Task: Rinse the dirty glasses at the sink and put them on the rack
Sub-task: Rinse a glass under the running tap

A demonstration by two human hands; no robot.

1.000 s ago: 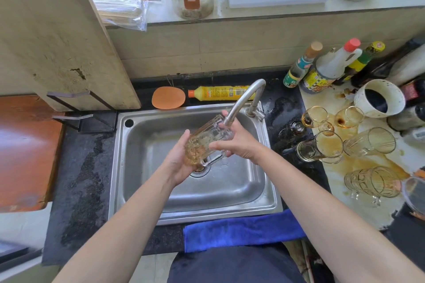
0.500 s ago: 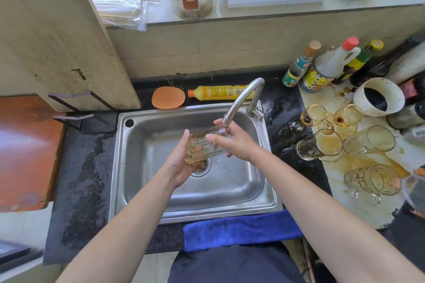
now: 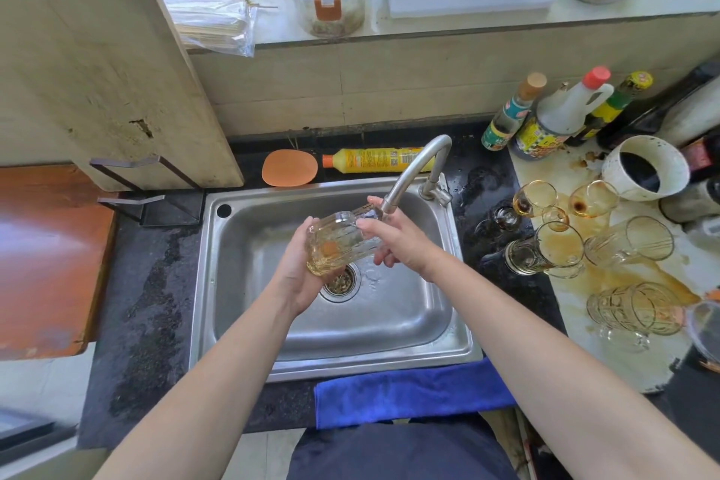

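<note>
Grips the glass (image 3: 343,242) at its base with the left hand (image 3: 300,277), fingers wrapped round it. Clasps its mouth end with the right hand (image 3: 397,242), thumb on top, fingers (image 3: 383,257) curled beneath. Holds it on its side over the sink (image 3: 389,323) drain, mouth towards the tap (image 3: 420,168), amber dregs inside. On the table (image 3: 576,362) at right: stained glasses (image 3: 545,253) amid brown spill, and a mug (image 3: 643,168), dark inside.
</note>
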